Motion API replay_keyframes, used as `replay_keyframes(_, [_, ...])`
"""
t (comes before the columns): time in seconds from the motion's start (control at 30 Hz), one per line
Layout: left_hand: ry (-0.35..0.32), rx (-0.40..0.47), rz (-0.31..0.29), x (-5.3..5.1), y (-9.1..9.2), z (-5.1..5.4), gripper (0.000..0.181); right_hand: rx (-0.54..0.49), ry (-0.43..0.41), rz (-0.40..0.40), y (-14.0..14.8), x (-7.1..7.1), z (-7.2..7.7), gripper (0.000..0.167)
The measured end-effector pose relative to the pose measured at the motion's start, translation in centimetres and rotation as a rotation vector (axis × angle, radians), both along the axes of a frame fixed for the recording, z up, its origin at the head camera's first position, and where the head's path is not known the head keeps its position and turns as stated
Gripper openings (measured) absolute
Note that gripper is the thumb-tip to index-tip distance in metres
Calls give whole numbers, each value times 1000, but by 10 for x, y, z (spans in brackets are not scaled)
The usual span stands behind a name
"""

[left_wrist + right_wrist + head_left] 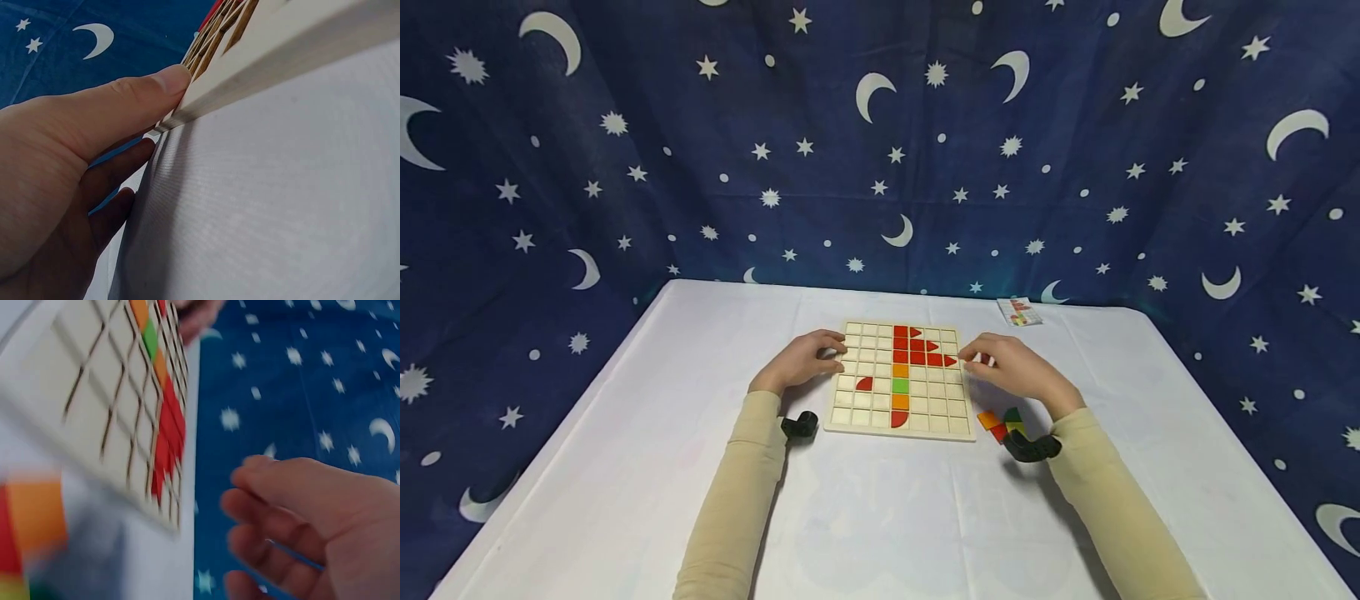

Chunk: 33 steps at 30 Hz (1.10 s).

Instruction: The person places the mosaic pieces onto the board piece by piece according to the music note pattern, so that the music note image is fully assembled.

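Set pieces (901, 359) partly fill the board (882, 387) on the worktop (880, 517); loose pieces (987, 420) toward four o'clock look unplaced. The left grip (801, 360) lies spread at its ten o'clock edge; whether the right grip (1017, 367), curled at two, pinches anything, I cannot tell.

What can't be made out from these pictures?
Loose tiles: head view, black wrist mount overlaps them; count unclear.
Card: head view, print too small.
Board: left wrist view, cut off by top and right edges.
What the right hand may hold: head view, fingers partly hide a red patch.
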<state>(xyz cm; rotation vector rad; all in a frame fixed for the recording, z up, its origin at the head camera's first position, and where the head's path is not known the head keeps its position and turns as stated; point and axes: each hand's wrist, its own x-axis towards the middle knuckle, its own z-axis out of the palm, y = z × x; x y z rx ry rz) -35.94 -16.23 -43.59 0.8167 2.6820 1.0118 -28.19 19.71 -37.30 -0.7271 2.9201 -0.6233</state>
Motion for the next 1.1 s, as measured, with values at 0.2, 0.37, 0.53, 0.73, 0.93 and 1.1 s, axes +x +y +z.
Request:
replay_keyframes(0.2, [5,9,5,0,-1,-2,38,81,-151,-68,43,23,1,23])
replay_keyframes(0.37, [4,16,14,-1,-2,-2,38,76,-296,-28,47,35,-4,20])
replay_keyframes(0.53, [-7,20,12,-2,-3,-2,39,80,-353,4,38,41,-12,24])
replay_keyframes(0.73, [-27,27,19,-1,-1,-1,39,128,-276,-17,29,43,-18,20])
replay_keyframes(0.93, [-28,21,18,-1,-1,-1,38,196,-222,-160,28,41,-18,20])
replay_keyframes(1.1, [-14,10,11,-2,-1,-3,38,164,-226,-99,31,38,-20,16])
